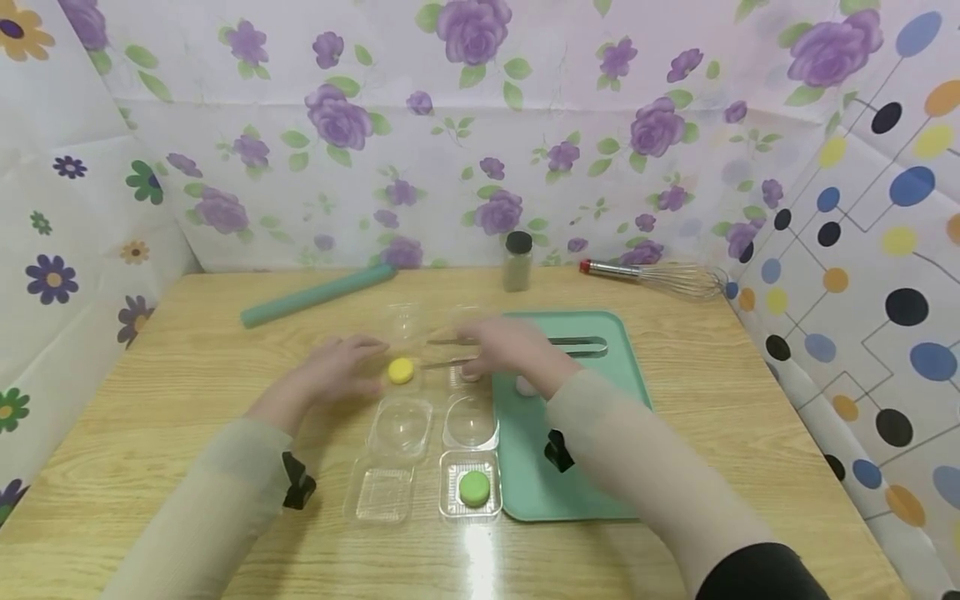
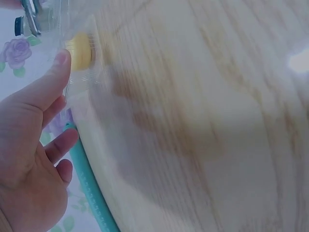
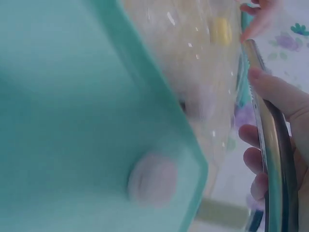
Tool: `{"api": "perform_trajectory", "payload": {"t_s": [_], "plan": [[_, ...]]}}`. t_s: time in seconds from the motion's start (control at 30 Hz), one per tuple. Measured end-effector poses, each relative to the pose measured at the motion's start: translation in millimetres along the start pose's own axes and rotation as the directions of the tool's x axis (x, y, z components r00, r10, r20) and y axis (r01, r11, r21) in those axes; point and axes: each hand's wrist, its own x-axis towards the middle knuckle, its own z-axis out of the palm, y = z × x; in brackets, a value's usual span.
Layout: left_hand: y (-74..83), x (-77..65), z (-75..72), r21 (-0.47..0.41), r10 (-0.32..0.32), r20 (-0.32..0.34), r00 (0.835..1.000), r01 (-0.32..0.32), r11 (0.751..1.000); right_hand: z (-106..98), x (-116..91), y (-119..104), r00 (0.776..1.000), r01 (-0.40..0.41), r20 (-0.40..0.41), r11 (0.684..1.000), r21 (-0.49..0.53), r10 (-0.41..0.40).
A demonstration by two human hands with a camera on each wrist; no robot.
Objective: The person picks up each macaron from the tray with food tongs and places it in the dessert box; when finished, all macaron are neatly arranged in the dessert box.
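My right hand (image 1: 506, 346) grips metal tongs (image 3: 274, 159) above the left edge of the green tray (image 1: 573, 492); their tips point left and stand apart with nothing between them. My left hand (image 1: 333, 371) has loosely bent fingers beside a yellow macaron (image 1: 401, 371) in a clear plastic box; the thumb is near the box's edge, and I cannot tell whether it touches. A pale pinkish macaron (image 3: 153, 180) lies on the tray, partly hidden by the right wrist in the head view. Under the right hand another box holds a pale purplish macaron (image 1: 470, 374).
At the front, a green macaron (image 1: 474, 488) sits in a clear box (image 1: 447, 504) with its lid (image 1: 470, 421) folded back. An open clear box (image 1: 378, 496) lies to its left. Behind are a green rolling pin (image 1: 318, 296), a black-capped jar (image 1: 517, 267) and a whisk (image 1: 660, 275).
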Motion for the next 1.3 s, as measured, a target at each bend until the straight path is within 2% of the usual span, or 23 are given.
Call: {"api": "perform_trajectory", "payload": {"t_s": [0.43,0.67,0.83,1.0,1.07,1.3], "plan": [[-4.7,-15.4,-7.5,-0.012,0.009,-0.046,0.999,-0.01,1.0,-9,-42,58,0.999,-0.005,-0.04,0.999,0.044,0.007],[-2.6,-26.5,-12.3,-0.024,0.009,-0.025,1.0,-0.009,1.0,-4,-58,75,0.998,0.016,-0.065,0.998,0.053,-0.012],[5.5,-34.4,-13.8,-0.032,0.023,-0.009,1.0,-0.023,0.999,0,-66,87,0.997,0.047,-0.067,0.996,0.08,-0.042],[18.0,-41.2,-7.3,-0.029,0.099,0.025,0.995,-0.098,0.995,8,-78,101,0.997,0.063,-0.057,0.993,0.099,-0.058],[21.7,-45.6,-2.2,-0.032,0.124,0.046,0.991,-0.123,0.992,12,-83,106,0.998,0.045,-0.042,0.993,0.107,-0.041],[27.7,-73.9,9.9,-0.022,0.164,0.08,0.983,-0.163,0.986,21,-88,113,1.0,0.029,-0.012,0.995,0.099,-0.028]]}}
